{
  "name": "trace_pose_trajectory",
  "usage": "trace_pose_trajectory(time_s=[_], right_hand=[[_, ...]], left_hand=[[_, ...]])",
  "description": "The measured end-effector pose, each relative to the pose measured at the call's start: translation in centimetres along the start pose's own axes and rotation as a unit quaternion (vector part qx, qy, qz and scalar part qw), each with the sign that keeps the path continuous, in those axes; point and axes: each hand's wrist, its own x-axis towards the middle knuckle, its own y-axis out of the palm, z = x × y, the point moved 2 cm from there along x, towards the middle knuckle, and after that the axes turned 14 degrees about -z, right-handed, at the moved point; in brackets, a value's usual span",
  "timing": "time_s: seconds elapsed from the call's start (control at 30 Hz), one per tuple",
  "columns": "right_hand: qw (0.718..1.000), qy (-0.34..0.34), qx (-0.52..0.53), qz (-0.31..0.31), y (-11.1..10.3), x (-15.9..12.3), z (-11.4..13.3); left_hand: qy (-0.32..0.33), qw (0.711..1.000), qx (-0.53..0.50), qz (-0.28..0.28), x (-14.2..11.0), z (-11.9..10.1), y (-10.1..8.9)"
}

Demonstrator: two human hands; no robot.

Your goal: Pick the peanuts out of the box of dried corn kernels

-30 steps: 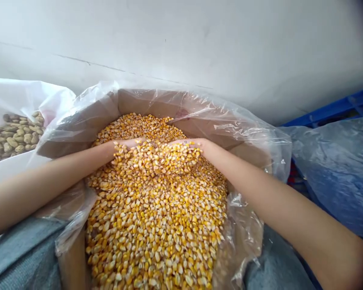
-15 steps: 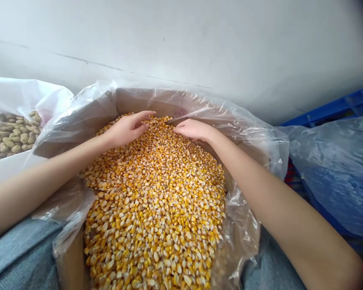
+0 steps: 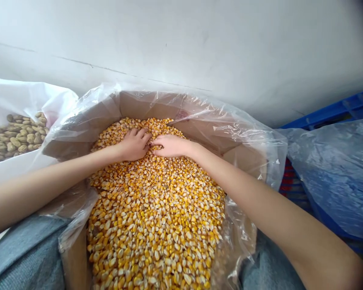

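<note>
Well, the left hand [image 3: 134, 145] and the right hand [image 3: 169, 146] rest at the far end of a heap of dried corn kernels [image 3: 154, 217], center of the frame. The heap fills a cardboard box [image 3: 145, 104] lined with a clear plastic liner [image 3: 254, 149]. The left hand is half-curled, its fingers dug in among the kernels; the right lies flatter just beside it, reaching toward the left. Neither shows a clear grip, and I cannot tell whether either is closed on kernels. These should feel hard, small and slippery, heavy in bulk and quick to run between fingers, so cupped palms from beneath would suit them better than a pinch. At upper left, peanuts [image 3: 15, 137] lie in a white bag [image 3: 15, 96]; at right, a blue plastic sheet [image 3: 339, 177] lies beside a blue crate [image 3: 329, 114].
</note>
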Motion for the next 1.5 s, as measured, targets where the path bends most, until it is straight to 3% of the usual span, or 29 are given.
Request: trace_pose_trajectory(time_s=[0.07, 0.2, 0.23, 0.33, 0.4, 0.47, 0.5, 0.57, 0.63, 0.7, 0.73, 0.8, 0.87, 1.0, 1.07, 1.17, 1.23, 1.27, 1.3, 1.37, 1.43, 1.5], right_hand=[[0.994, 0.013, 0.010, 0.112, -0.6, -0.3, 0.4], [0.953, 0.027, 0.038, 0.298, -1.8, -1.6, 0.7], [0.943, 0.038, 0.043, 0.328, -2.1, -2.0, 0.5], [0.920, 0.107, 0.079, 0.368, -3.1, -3.2, -0.3], [0.920, 0.148, 0.117, 0.344, -3.8, -3.7, -1.1], [0.937, 0.171, 0.135, 0.274, -4.2, -3.6, -1.9], [0.951, 0.176, 0.131, 0.216, -4.2, -3.3, -2.2], [0.978, 0.169, 0.101, 0.069, -3.8, -2.3, -2.6], [0.987, 0.128, 0.070, -0.066, -2.6, -1.2, -2.4], [0.989, 0.075, 0.037, -0.125, -1.0, -0.2, -1.7], [0.990, 0.054, 0.012, -0.126, -0.2, 0.2, -1.2], [0.996, 0.033, -0.047, -0.069, 0.8, 0.6, -0.3], [0.995, 0.038, -0.082, 0.038, 1.0, 0.5, 0.5], [0.969, 0.068, -0.068, 0.229, -0.5, -0.5, 1.4], [0.952, 0.087, -0.056, 0.289, -1.3, -1.0, 1.2], [0.925, 0.154, -0.020, 0.347, -2.2, -2.1, -0.1], [0.908, 0.217, 0.021, 0.359, -2.6, -3.0, -1.5], [0.902, 0.246, 0.042, 0.353, -2.9, -3.5, -2.4], [0.900, 0.267, 0.058, 0.340, -3.1, -3.9, -3.2], [0.909, 0.285, 0.060, 0.298, -3.7, -4.3, -4.6], [0.940, 0.259, 0.035, 0.220, -4.2, -4.0, -5.4], [0.973, 0.202, 0.024, 0.105, -4.2, -3.2, -5.2]], left_hand=[[-0.005, 0.996, 0.001, 0.089, -0.6, -1.4, -0.3], [0.134, 0.953, -0.079, 0.259, -2.2, -4.8, -2.0], [0.143, 0.940, -0.113, 0.289, -2.5, -5.5, -2.5], [0.079, 0.898, -0.223, 0.371, -3.4, -7.0, -4.2], [0.070, 0.865, -0.295, 0.400, -3.6, -7.6, -5.3], [0.075, 0.857, -0.343, 0.378, -3.1, -7.3, -5.8], [0.057, 0.874, -0.341, 0.342, -2.6, -6.6, -5.7], [-0.009, 0.934, -0.277, 0.225, -1.3, -4.2, -4.8], [-0.067, 0.981, -0.165, 0.077, 0.0, -1.2, -3.4], [-0.067, 0.994, -0.083, -0.032, 0.8, 1.1, -1.8], [-0.051, 0.995, -0.061, -0.057, 0.9, 1.7, -1.1], [-0.058, 0.994, -0.073, -0.052, 0.8, 2.1, 0.1], [-0.107, 0.986, -0.131, 0.003, 0.3, 1.4, 0.8], [-0.186, 0.938, -0.263, 0.126, -1.2, -1.2, 0.8], [-0.207, 0.899, -0.339, 0.184, -1.9, -2.4, 0.4], [-0.223, 0.816, -0.454, 0.280, -2.7, -4.0, -0.4], [-0.192, 0.772, -0.515, 0.320, -2.7, -4.8, -1.2], [-0.159, 0.769, -0.528, 0.323, -2.5, -5.0, -1.6], [-0.122, 0.783, -0.526, 0.310, -2.2, -4.9, -1.9], [-0.063, 0.854, -0.460, 0.235, -1.2, -3.6, -2.2], [-0.057, 0.939, -0.321, 0.110, -0.3, -1.1, -1.9], [-0.066, 0.985, -0.158, 0.006, 0.2, 1.4, -1.2]])
